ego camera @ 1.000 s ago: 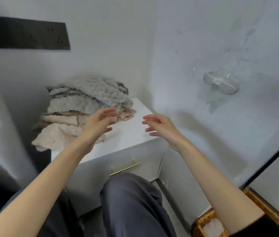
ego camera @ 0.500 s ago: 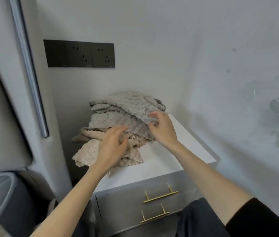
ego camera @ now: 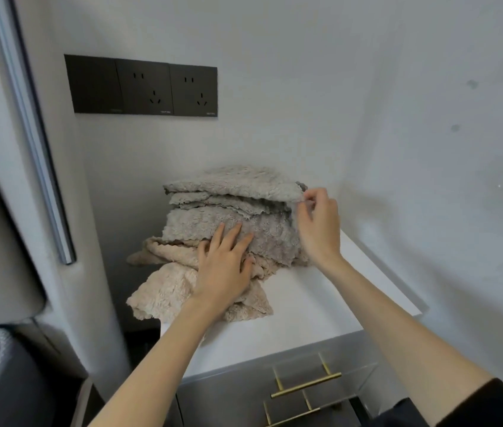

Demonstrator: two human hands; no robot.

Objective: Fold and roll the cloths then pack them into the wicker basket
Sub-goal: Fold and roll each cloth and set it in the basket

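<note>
1. Cabinet (ego camera: 299,315): white top, centre of frame, in a corner of pale walls.
2. Cloths (ego camera: 228,217): stacked pile at its far left.
3. Left hand (ego camera: 224,269): fingers spread flat on the pile.
4. Right hand (ego camera: 318,223): fingertips pinching the top cloth's corner.
5. Outlets (ego camera: 142,86): black (upper left).

One pile of cloths (ego camera: 231,223) sits on one white surface (ego camera: 299,306); about five or six layers show, grey above and beige below, the exact number unclear. Two hands: the left hand (ego camera: 224,269) and the right hand (ego camera: 318,224). Three black wall plates (ego camera: 140,85), two with sockets. Two brass drawer handles (ego camera: 305,385).
</note>
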